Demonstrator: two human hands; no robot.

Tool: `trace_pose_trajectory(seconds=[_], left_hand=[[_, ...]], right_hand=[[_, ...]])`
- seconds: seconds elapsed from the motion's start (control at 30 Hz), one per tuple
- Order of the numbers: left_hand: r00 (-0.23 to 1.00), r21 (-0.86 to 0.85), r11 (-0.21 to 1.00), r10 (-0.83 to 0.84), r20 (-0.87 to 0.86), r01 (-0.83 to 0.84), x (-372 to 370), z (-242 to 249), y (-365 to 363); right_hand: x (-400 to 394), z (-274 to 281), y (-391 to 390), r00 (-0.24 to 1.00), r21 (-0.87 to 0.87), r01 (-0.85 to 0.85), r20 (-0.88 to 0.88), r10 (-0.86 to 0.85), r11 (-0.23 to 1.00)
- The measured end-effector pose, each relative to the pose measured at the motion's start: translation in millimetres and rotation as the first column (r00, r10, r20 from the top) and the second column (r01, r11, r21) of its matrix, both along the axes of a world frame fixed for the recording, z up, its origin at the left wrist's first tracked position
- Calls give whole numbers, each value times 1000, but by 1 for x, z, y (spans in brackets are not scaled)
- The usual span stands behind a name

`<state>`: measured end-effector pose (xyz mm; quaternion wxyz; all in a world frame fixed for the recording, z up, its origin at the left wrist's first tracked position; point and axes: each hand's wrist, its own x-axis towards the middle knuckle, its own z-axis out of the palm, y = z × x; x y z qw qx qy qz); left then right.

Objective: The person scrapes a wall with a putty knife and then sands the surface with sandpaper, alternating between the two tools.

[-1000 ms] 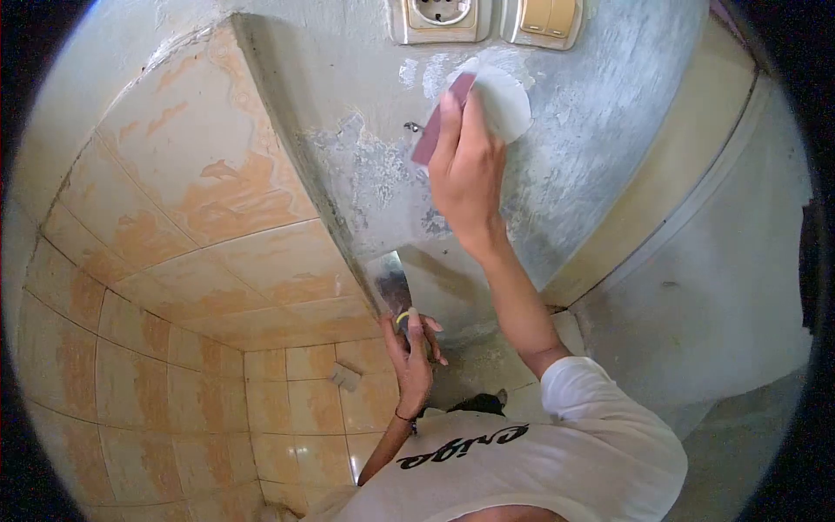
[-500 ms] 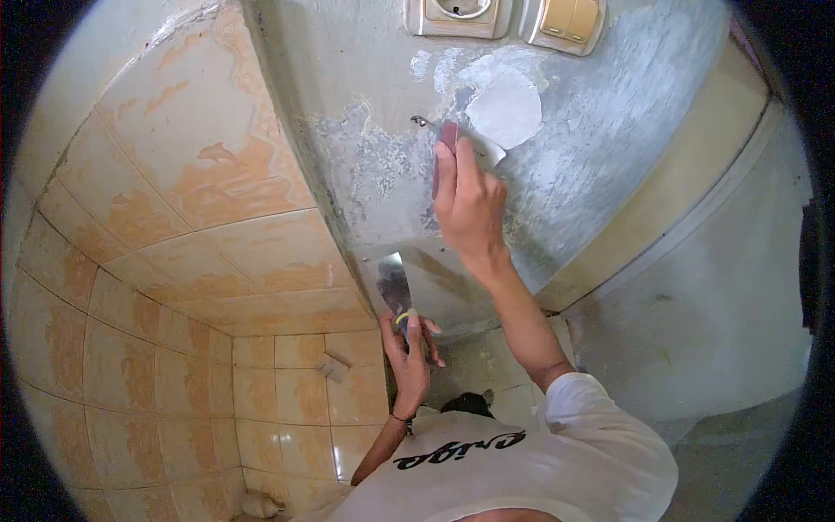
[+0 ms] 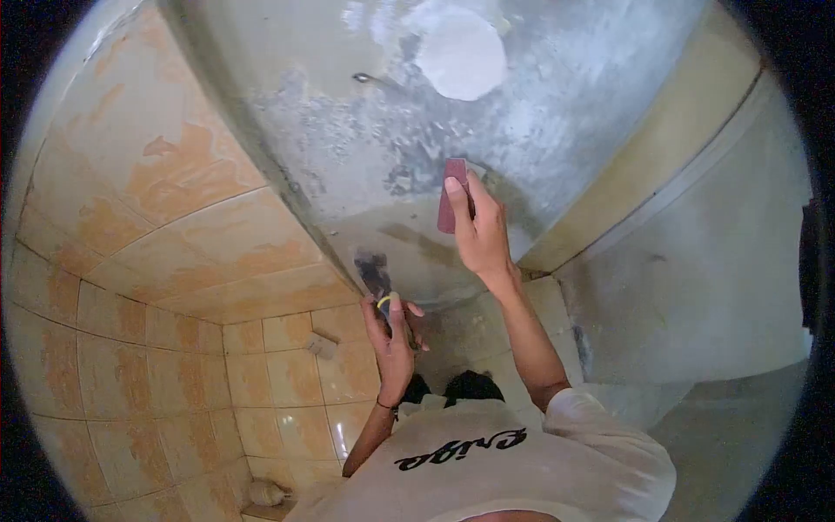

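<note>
My right hand (image 3: 484,228) is closed round a reddish-brown flat piece (image 3: 446,207), which looks like sandpaper, over the lower part of the grey wall (image 3: 348,165). Behind its fingers shows a thin pale edge that I cannot make out clearly. Lower and to the left, my left hand (image 3: 394,348) grips the handle of a scraper (image 3: 375,274) with a yellow band, its smeared dark blade pointing up. Rough patches cover the wall above both hands, and a round white patch (image 3: 461,52) lies near the top.
A small hook (image 3: 361,78) sticks out of the wall. Orange-patterned tiles (image 3: 174,191) form a ledge at the left. A yellowish frame (image 3: 652,148) borders the wall on the right. On the tiled floor lies a small pale piece (image 3: 322,344).
My right hand has moved down the wall, away from the round white patch, with the reddish-brown piece. The view has shifted, and the socket and switch have left it. My left hand still holds the scraper.
</note>
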<state>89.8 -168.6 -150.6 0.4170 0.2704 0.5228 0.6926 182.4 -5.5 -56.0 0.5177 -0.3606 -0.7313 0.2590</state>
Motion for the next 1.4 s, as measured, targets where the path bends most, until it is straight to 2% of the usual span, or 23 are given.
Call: trace_pose_trajectory(seconds=[0.1,0.17,0.27,0.33,0.43,0.53,0.63,0.67,0.77,0.83,0.87,0.9,0.93,0.97,1.0,1.07,1.1,1.23,1.3,1.33,1.4], left_hand=[[999,-16,1000,-6,-39,5,27,2,2],[999,-15,1000,6,-40,-7,51,-1,11],[998,-28,999,32,-60,-34,86,-7,25],[997,-57,998,37,-74,-41,111,-16,25],[994,-38,996,73,-77,-76,132,-29,31],[996,-70,996,45,-74,-50,144,-20,29],[993,-72,995,60,-97,-68,149,-10,30],[994,-79,995,56,-94,-64,148,-12,33],[993,-68,994,83,-89,-89,142,-22,38],[996,-89,994,52,-71,-58,133,-35,33],[998,-64,997,38,-55,-41,130,-42,42],[994,-139,988,54,-97,-67,127,-46,43],[995,-159,985,54,-83,-67,123,-58,39],[995,-142,989,33,-98,-46,116,-74,41],[994,-126,992,8,-112,-22,108,-89,47],[996,-145,989,-5,-90,-9,101,-122,49],[998,-185,983,-1,-60,-11,106,-131,49],[999,-208,978,27,38,-19,103,-195,54],[997,-186,981,57,56,-45,99,-234,59],[994,-224,973,81,67,-64,113,-243,45],[987,-201,977,104,125,-77,107,-279,52]], right_hand=[[33,-14,-1,999,-27,24,39,-23,999],[54,-19,-2,998,-141,-38,46,44,989],[88,-33,1,989,-154,-62,121,82,986],[115,-41,-4,988,-203,-83,113,107,976],[142,-65,-5,983,-185,-115,117,138,976],[163,-91,-9,966,-326,-219,59,251,920],[172,-105,-13,898,-430,-432,-290,332,792],[173,-108,-15,900,-438,-428,-288,327,791],[176,-129,-24,884,-506,-446,-376,277,738],[175,-151,-35,894,-611,-379,-435,105,695],[174,-159,-32,901,-603,-375,-415,124,704],[171,-169,-38,865,-665,-401,-501,22,630],[171,-182,-53,818,-728,-429,-564,-111,534],[171,-197,-54,794,-727,-459,-594,-131,511],[171,-213,-51,797,-728,-454,-589,-130,513],[178,-254,-55,670,-609,-585,-735,-104,535],[186,-272,-59,688,-694,-531,-688,-231,486],[176,-294,-51,662,-758,-553,-652,-370,347],[169,-331,-38,593,-673,-678,-738,-321,295],[183,-345,-49,610,-692,-675,-718,-335,254],[182,-388,-40,673,-663,-682,-735,-90,309]])
